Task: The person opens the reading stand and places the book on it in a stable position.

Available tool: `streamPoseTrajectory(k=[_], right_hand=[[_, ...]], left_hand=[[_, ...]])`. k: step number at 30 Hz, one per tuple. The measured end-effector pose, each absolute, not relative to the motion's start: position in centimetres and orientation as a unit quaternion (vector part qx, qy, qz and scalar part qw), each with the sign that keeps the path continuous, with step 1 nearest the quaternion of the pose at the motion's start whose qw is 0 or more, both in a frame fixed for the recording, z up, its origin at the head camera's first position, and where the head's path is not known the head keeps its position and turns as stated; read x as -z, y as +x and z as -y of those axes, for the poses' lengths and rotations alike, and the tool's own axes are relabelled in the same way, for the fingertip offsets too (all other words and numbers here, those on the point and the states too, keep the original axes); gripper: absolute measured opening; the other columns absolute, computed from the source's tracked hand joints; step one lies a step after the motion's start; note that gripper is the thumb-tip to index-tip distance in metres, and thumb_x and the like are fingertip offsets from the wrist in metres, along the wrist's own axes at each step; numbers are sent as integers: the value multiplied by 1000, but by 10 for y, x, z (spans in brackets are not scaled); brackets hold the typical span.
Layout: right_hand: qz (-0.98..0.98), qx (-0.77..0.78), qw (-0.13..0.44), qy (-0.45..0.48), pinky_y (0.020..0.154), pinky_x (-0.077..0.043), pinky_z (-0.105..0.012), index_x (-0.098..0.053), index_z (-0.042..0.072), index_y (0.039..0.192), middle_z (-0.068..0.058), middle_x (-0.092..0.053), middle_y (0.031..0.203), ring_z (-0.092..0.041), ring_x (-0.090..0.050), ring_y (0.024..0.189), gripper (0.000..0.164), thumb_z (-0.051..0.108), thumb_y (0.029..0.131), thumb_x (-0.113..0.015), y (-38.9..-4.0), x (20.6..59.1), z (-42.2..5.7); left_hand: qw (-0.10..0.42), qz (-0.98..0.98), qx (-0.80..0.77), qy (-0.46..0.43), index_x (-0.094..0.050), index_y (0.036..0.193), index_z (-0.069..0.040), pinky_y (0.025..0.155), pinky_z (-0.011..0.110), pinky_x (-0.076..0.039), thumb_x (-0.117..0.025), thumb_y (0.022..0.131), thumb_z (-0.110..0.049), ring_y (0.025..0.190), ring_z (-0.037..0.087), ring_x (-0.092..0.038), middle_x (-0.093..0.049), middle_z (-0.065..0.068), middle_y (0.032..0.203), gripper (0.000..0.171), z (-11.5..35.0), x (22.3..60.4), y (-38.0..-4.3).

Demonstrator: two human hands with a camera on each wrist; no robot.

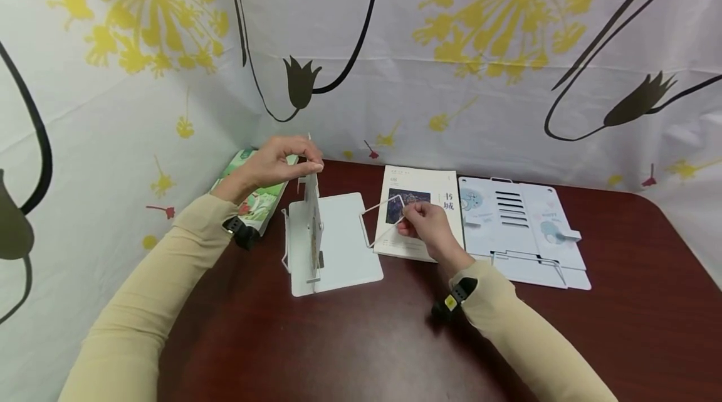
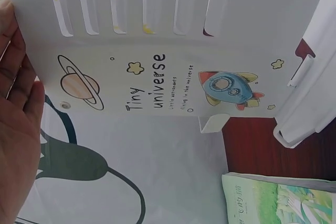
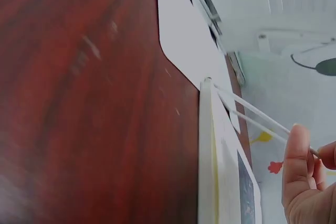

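Observation:
A white metal book stand stands on the table, its slotted back panel upright over a flat base plate. My left hand grips the panel's top edge. In the left wrist view the panel shows a ringed planet, a rocket and the words "Tiny universe". To the right, my right hand pinches a white wire support frame between thumb and fingers. The right wrist view shows this wire slanting up from beside the book to the fingertips. The panel's far side is hidden from the head view.
A cream book with a dark cover picture lies under my right hand. Right of it lies a second white book stand, folded flat. A green book sits behind my left forearm. Patterned white curtain hangs behind the table.

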State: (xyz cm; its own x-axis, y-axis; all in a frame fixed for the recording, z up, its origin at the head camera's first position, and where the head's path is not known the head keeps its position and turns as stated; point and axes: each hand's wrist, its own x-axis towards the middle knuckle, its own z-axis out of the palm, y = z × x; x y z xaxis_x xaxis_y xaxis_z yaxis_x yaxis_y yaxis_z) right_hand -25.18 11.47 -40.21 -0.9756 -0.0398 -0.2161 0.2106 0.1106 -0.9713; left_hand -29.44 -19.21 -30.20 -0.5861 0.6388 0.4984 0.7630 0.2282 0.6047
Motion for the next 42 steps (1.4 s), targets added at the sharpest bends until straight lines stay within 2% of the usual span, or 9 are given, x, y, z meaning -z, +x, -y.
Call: streamPoseTrajectory(k=[7, 13, 18, 21, 25, 29, 35, 40, 42], right_hand=[[-717, 690, 84, 51, 63, -56, -22, -51, -12, 110, -6, -58, 78, -6, -63, 63, 23, 7, 96, -48, -233, 400, -106], [-713, 696, 80, -20, 70, -57, -25, -53, -9, 105, -9, -59, 83, -8, -64, 70, 17, 1, 93, -54, -226, 399, -90], [-723, 680, 111, -53, 74, -57, -28, -56, -12, 101, -26, -60, 105, -8, -64, 76, 12, -4, 91, -55, -222, 407, -82], [-715, 685, 129, -49, 74, -56, -26, -56, -12, 97, -31, -57, 114, -9, -64, 76, 9, -6, 91, -54, -222, 413, -80], [-714, 683, 142, -51, 73, -57, -27, -57, -15, 96, -32, -59, 110, -11, -65, 75, 11, -7, 89, -56, -223, 420, -81], [-739, 651, 152, -78, 72, -57, -31, -60, -15, 97, -26, -64, 98, -12, -65, 73, 14, -5, 86, -61, -227, 424, -82], [-766, 607, 173, -121, 67, -58, -32, -64, -10, 94, -19, -67, 86, -12, -62, 70, 12, -2, 85, -65, -231, 423, -76], [-764, 601, 195, -132, 66, -58, -31, -63, -12, 95, -15, -66, 80, -10, -61, 67, 14, -3, 84, -65, -231, 422, -69], [-765, 598, 199, -131, 65, -57, -29, -63, -13, 95, -12, -65, 78, -10, -61, 65, 14, -4, 84, -65, -230, 423, -65]], left_hand=[[74, 775, 432, -455, -70, 77, -6, 102, 32, -41, -65, 81, 9, 98, 14, -60, -68, 11, 87, 16, 190, 303, -295], [67, 770, 441, -457, -69, 76, -6, 94, 27, -45, -65, 82, 8, 98, 15, -59, -67, 11, 87, 16, 188, 302, -298], [58, 770, 450, -448, -68, 76, -6, 93, 26, -45, -64, 82, 9, 98, 11, -59, -66, 9, 86, 17, 190, 303, -298], [51, 768, 462, -440, -67, 76, -5, 96, 26, -43, -63, 82, 9, 99, 9, -58, -66, 5, 86, 16, 192, 304, -297], [44, 763, 475, -437, -65, 76, -1, 96, 27, -43, -62, 83, 9, 99, 9, -58, -66, -1, 85, 13, 192, 304, -297], [42, 758, 479, -440, -64, 75, 0, 96, 27, -44, -62, 83, 9, 98, 9, -59, -66, -3, 84, 12, 191, 304, -297], [33, 751, 485, -447, -63, 74, 1, 96, 27, -44, -63, 83, 7, 98, 10, -59, -66, -1, 84, 11, 190, 304, -299], [20, 748, 490, -446, -63, 74, 2, 98, 27, -42, -62, 82, 10, 97, 11, -59, -66, -4, 84, 11, 190, 303, -300], [16, 749, 490, -446, -63, 74, 2, 100, 27, -41, -63, 83, 7, 96, 11, -59, -66, -1, 84, 10, 189, 303, -300]])
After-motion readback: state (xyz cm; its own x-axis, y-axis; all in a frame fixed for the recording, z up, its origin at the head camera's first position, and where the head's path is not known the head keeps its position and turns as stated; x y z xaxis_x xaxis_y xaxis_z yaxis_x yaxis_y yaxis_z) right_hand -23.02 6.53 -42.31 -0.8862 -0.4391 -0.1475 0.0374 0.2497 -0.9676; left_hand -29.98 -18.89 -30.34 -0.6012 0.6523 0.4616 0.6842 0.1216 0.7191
